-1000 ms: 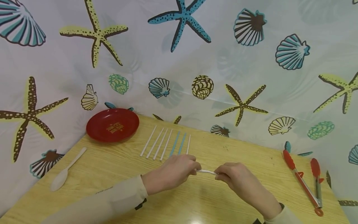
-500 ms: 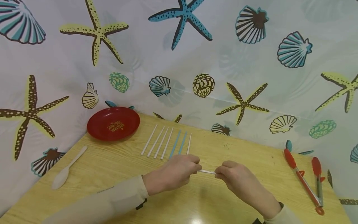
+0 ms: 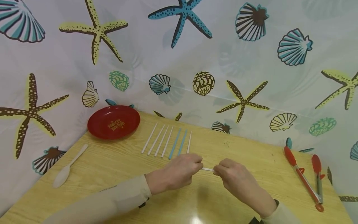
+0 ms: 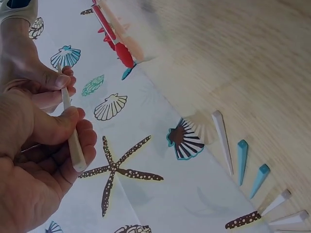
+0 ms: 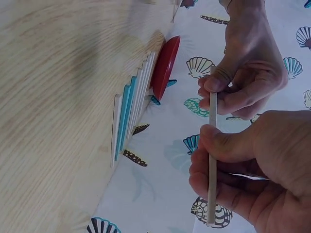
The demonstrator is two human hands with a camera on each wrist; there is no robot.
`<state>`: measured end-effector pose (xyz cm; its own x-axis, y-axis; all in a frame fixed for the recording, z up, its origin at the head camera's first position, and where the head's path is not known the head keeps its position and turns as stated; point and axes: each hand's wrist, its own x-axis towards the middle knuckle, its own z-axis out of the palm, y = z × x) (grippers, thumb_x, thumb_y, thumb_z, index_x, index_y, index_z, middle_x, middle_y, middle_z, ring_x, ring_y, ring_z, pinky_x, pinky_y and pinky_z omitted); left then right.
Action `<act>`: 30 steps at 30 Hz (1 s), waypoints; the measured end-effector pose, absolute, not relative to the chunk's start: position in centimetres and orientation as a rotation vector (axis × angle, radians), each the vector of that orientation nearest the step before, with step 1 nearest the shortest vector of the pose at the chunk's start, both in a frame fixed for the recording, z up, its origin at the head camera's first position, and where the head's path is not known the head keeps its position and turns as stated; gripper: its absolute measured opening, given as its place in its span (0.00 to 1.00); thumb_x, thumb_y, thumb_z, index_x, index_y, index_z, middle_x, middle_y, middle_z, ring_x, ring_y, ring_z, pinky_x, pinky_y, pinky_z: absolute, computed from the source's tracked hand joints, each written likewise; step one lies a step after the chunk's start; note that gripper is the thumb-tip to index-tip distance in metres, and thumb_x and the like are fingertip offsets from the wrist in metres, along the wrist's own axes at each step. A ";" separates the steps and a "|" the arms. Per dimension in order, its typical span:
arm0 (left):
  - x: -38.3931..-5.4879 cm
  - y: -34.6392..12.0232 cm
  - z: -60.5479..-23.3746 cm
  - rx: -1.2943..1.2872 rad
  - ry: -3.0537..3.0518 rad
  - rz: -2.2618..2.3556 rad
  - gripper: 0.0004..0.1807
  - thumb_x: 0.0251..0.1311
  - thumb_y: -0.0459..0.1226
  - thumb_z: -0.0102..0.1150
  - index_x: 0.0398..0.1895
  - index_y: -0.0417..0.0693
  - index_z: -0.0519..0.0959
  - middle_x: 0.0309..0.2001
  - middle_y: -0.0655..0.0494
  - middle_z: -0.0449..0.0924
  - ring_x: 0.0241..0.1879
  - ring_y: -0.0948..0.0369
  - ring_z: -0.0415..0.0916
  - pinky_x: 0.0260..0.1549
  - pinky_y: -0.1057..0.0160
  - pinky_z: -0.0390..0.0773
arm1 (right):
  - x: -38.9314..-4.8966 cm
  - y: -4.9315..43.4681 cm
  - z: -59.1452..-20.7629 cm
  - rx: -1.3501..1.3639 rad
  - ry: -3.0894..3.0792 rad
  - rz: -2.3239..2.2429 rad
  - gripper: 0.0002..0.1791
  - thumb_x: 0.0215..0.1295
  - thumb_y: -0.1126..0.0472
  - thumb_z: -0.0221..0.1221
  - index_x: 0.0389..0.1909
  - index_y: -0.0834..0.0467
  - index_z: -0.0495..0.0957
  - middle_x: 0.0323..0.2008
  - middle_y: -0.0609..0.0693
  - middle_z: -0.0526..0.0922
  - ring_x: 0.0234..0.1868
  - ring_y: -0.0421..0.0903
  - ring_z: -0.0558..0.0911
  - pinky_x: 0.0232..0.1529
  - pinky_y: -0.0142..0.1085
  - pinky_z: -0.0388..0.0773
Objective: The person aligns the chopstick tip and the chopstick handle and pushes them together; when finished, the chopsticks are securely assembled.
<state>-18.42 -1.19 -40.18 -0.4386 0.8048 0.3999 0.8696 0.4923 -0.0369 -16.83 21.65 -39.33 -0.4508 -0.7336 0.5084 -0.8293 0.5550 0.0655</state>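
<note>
Both hands hold a white chopstick above the table, one hand near each end. My left hand pinches it between thumb and fingers; its squared butt end sticks out past that thumb in the left wrist view. My right hand pinches the other part, thumb laid along the stick in the right wrist view. A short bare length shows between the hands. Behind the left hand lies a row of chopsticks: several white ones, two blue ones and another white chopstick at the right end, partly covered by that hand.
A red plate with gold lettering stands at the back left. A white spoon lies at the left edge of the wooden table. Red-tipped tongs lie at the right. A shell-printed cloth hangs behind.
Both hands keep their hold on the white chopstick and have shifted only slightly. The stretch between them lies more level than a second ago. The row on the table has not changed.
</note>
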 end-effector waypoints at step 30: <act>-19.6 0.3 -39.9 -1.296 -2.829 -0.713 0.07 0.60 0.29 0.67 0.25 0.44 0.82 0.22 0.59 0.78 0.18 0.72 0.68 0.19 0.75 0.70 | -20.2 22.8 -38.2 1.341 -2.353 0.005 0.06 0.50 0.61 0.74 0.28 0.50 0.86 0.27 0.42 0.81 0.28 0.40 0.79 0.23 0.30 0.78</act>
<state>-19.61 0.27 -39.87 -0.6694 0.7303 0.1362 0.7076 0.5711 0.4162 -20.22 22.84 -38.24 -0.4399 -0.8196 0.3670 -0.8213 0.5325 0.2047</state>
